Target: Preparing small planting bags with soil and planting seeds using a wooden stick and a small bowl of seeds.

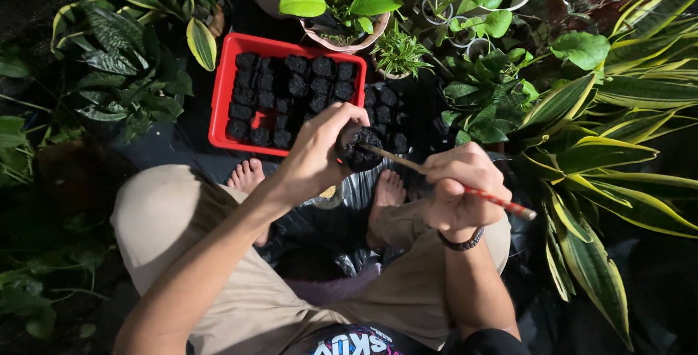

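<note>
Knees bent over feet. Left hand (313, 155) curled round soil pot (361, 148); right hand (458, 188) pinching stick (451, 182). Best poked centrally, gently (tray (222, 100) beyond, nearly full).

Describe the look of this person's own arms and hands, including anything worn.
Both forearms are bare, with no sleeves or gloves. The left hand wears nothing visible. The right hand has a dark beaded bracelet around the wrist. No rings show.
</note>
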